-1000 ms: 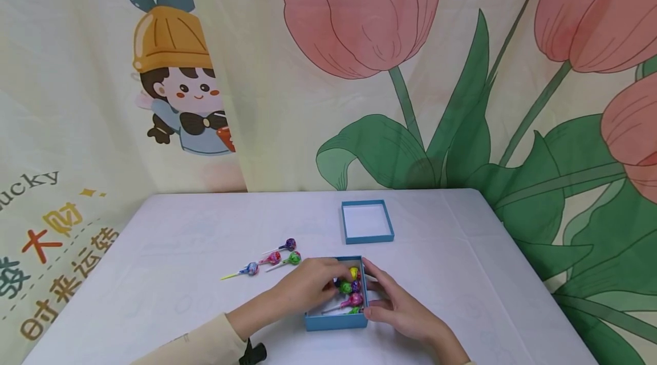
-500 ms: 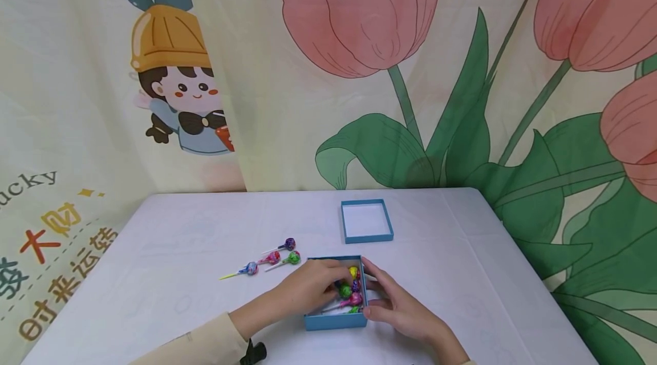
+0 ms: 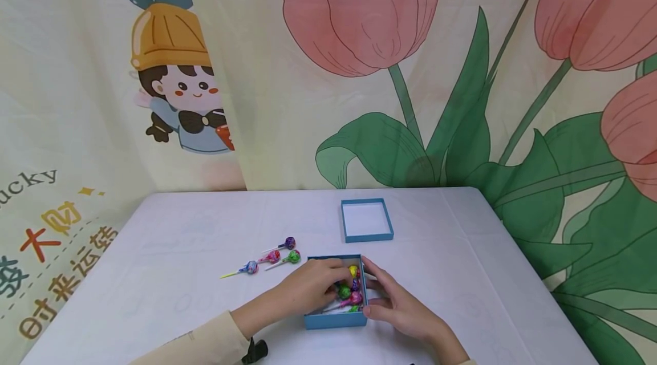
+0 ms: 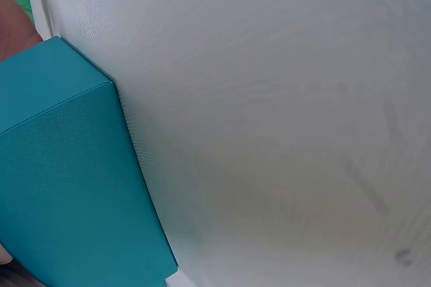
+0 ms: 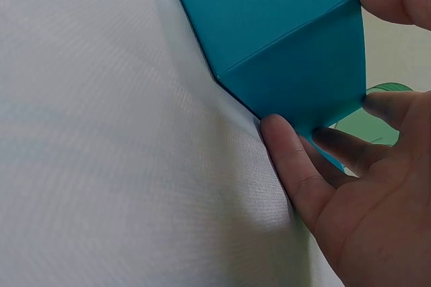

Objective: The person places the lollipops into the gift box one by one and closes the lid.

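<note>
A blue open-topped box (image 3: 336,320) stands near the table's front, with several wrapped lollipops inside, among them a pink one (image 3: 355,297) and a yellow one (image 3: 353,270). Over its left wall reaches my left hand (image 3: 308,286), fingers bent down inside; they seem to pinch a green lollipop (image 3: 344,292), though the fingertips are partly hidden. My right hand (image 3: 397,307) grips the box's right side, thumb toward the near corner and fingers along the wall. In the right wrist view, the fingers of that hand (image 5: 377,199) touch the box (image 5: 289,65). The left wrist view shows mainly the box's outer walls (image 4: 74,179).
Left of the box lie several lollipops: a blue one (image 3: 251,267), a pink one (image 3: 274,256), a green one (image 3: 293,256) and a purple one (image 3: 290,243). Behind the box is a blue-rimmed lid (image 3: 368,238). A white cloth (image 3: 179,251) covers the table.
The green lollipop at my left fingers has shifted slightly toward the box's near side. Both hands and the box stay almost where they were.
</note>
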Available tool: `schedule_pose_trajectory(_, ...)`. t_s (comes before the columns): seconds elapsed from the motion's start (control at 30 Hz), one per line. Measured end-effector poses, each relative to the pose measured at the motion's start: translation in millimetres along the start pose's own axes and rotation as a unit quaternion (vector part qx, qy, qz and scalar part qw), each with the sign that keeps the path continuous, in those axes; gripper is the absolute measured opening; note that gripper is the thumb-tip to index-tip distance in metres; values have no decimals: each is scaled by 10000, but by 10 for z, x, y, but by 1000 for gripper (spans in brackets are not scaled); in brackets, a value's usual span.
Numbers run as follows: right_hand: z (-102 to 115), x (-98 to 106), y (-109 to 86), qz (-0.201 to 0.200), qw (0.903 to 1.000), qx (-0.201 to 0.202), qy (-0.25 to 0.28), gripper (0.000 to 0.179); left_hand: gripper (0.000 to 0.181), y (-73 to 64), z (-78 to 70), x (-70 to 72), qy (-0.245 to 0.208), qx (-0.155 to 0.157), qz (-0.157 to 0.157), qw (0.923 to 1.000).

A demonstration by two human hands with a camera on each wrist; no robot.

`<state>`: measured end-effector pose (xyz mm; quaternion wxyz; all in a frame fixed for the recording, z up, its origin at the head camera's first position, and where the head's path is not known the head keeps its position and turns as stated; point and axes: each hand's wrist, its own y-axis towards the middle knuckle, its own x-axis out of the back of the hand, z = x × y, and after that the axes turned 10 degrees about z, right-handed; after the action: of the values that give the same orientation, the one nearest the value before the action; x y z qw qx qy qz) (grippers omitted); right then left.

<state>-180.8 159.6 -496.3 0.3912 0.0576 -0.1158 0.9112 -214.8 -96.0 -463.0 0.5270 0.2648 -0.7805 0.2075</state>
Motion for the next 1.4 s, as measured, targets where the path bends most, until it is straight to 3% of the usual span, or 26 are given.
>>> schedule_pose_trajectory(0.67, -2, 5, 3, -1, 10000, -8, 1, 87, 20, 34, -12, -5, 150, -49, 210, 9997)
schedule_pose_trajectory(1.03, -12, 14, 3, -5, 10000, -13, 42, 87, 24, 26, 1, 52, -190, -1, 393, 9990)
schedule_pose_trajectory(1.2, -23, 13, 5, -21, 10000, 10, 12, 88, 27, -8, 32, 94, -411, -146, 205, 9988)
schedule_pose_trajectory(1.4, -4, -3, 9, -49, 10000, 4, -24, 89, 24, -82, 83, 261, -429, -60, -362, 9984)
